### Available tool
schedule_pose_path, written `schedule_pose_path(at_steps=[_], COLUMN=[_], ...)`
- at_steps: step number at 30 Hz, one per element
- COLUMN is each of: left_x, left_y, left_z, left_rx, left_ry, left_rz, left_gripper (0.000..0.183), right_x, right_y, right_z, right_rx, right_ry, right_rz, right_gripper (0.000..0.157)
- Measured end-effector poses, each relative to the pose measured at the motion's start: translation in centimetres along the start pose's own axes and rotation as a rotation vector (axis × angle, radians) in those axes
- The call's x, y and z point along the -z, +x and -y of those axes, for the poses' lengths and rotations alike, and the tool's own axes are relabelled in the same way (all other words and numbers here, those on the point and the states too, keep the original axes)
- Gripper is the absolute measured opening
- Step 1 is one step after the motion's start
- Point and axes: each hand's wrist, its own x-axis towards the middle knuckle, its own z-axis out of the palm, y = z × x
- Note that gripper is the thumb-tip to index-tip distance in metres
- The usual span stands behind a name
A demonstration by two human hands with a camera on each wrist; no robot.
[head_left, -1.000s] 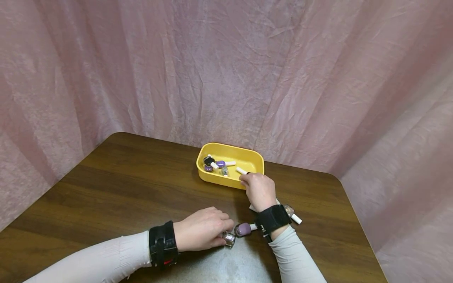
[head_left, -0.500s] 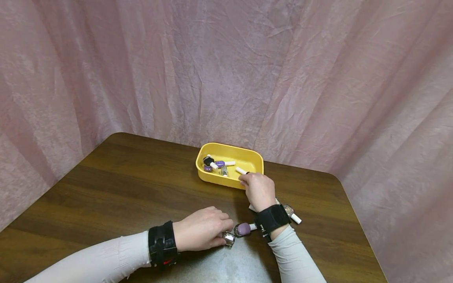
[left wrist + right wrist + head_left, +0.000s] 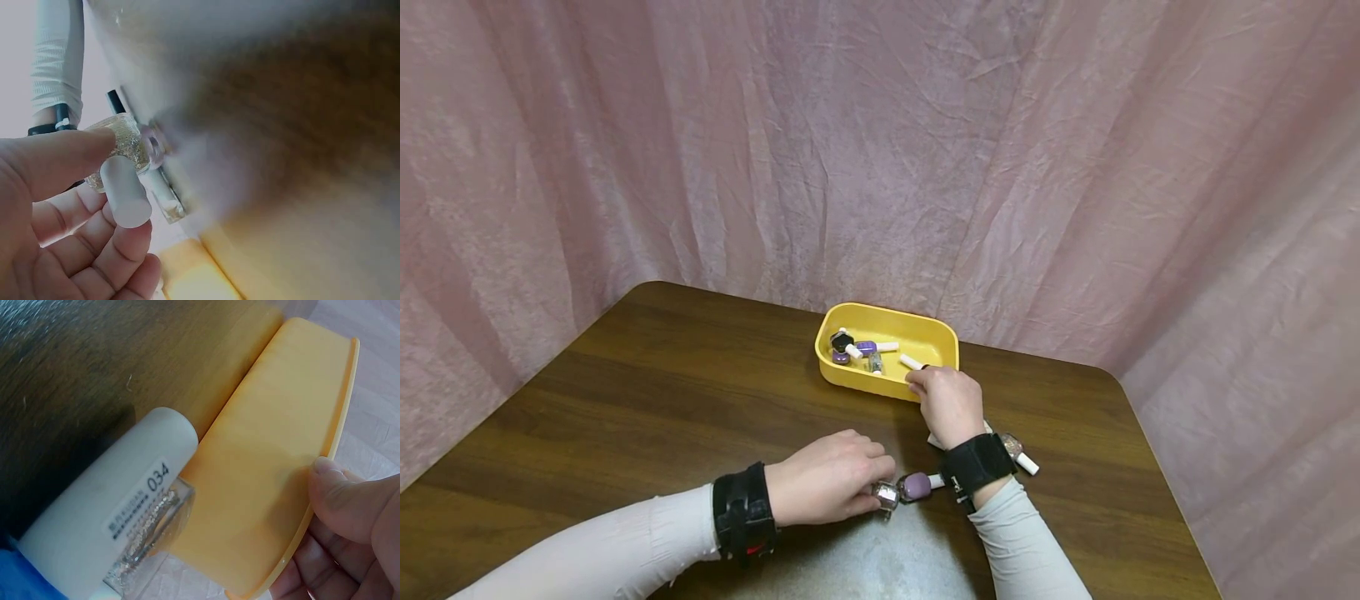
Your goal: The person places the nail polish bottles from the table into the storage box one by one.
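My left hand (image 3: 831, 479) pinches a small nail polish bottle (image 3: 887, 496) between thumb and fingers, low over the table. In the left wrist view its glitter body and white cap (image 3: 126, 192) show, the cap slanting toward the palm. Just right of it lies a purple nail polish bottle (image 3: 915, 487). My right hand (image 3: 951, 404) grips the near right rim of the yellow tray (image 3: 857, 382); in the right wrist view the thumb (image 3: 334, 487) presses the outer side while the other fingers go behind the rim. A white-capped bottle (image 3: 912, 362) inside is partly hidden by that hand.
Several nail polish bottles, one purple (image 3: 866, 348) and one black-topped (image 3: 842, 342), lie toward the tray's left. A glitter bottle (image 3: 1012, 445) lies beside the right wrist strap. Close to the right wrist camera is a white cap labelled 034 (image 3: 119, 494). Pink curtain (image 3: 880, 167) hangs behind the table.
My left hand has shifted slightly away from me, turning the glitter bottle and bringing it nearer the purple one. The right hand stays on the tray, which has hardly moved.
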Motion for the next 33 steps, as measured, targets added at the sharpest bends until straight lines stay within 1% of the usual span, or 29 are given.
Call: schedule_pose_path(at_steps=[10,20,27,33], left_x=[1.1,2.0,2.7,3.3], left_y=[0.4,1.0,1.4,1.8], left_z=[0.6,1.6,2.5,3.3], left_rx=[-0.010,0.014,0.016,0.045], left_ry=[0.004,0.039,0.058,0.059], left_rz=[-0.062,-0.088,-0.131,-0.140], left_gripper=[0.025,0.026,0.025,0.024], right_x=[0.0,0.1,0.0,0.0], right_y=[0.0,-0.1,-0.1,-0.1], right_z=[-0.1,-0.1,-0.2,-0.2], right_rx=[0.011,0.024,0.032,0.028], right_ry=[0.004,0.007,0.003,0.000], right_rz=[-0.004,-0.023,-0.035,-0.032], right_gripper=[0.011,0.010,0.009,0.009])
